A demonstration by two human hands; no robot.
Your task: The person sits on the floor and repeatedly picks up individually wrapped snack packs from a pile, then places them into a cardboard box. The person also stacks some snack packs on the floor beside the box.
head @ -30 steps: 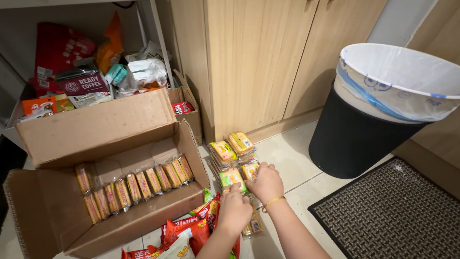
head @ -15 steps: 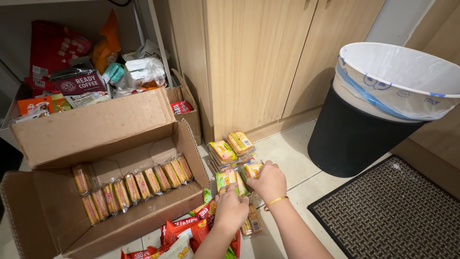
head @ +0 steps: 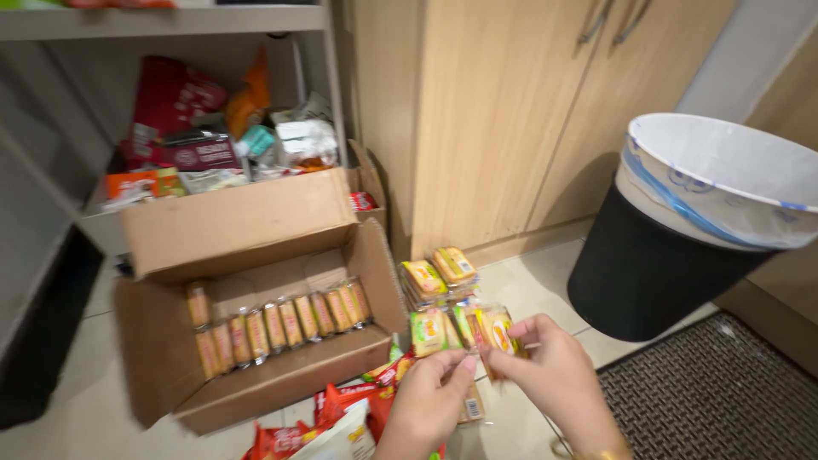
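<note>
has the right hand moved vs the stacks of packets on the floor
No clear move: the right hand stays just below the two stacks of yellow snack packets; the camera shifted.

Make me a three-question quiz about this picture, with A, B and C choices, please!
1. Where are the lined-up snack packs?
A. in the cardboard box
B. in the bin
C. on the mat

2. What colour is the bin's outside?
A. red
B. black
C. yellow

3. What are the hands doing?
A. resting flat on the floor
B. opening the cupboard
C. gripping small packets

Answers:
1. A: the packs stand in rows inside the open cardboard box.
2. B: the bin's body is black, with a white liner over its rim.
3. C: the left hand and right hand both pinch yellow-and-green packets above the floor.
</note>
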